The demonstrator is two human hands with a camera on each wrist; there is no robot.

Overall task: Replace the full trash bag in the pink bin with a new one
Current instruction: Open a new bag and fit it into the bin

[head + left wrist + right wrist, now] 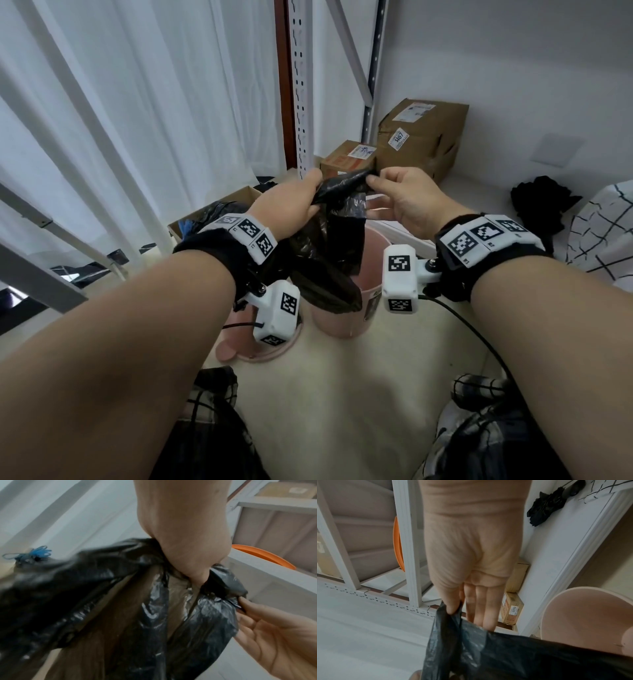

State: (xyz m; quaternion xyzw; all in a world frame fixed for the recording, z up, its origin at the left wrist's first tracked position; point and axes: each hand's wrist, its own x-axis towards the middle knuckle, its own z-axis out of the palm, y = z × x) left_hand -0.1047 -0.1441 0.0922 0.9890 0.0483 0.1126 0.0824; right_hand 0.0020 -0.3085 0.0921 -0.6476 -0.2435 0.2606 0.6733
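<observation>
Black new trash bag [329, 240] hangs mid-frame, left hand [291, 205] gripping and right hand [407, 202] pinching its mouth, not yet lining the emptied pink bin [346, 318] below.

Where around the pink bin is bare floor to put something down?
Bare floor lies in front of the pink bin, between the knees. Left is crowded: the pink lid, then an open box. Behind stand cardboard boxes.
</observation>
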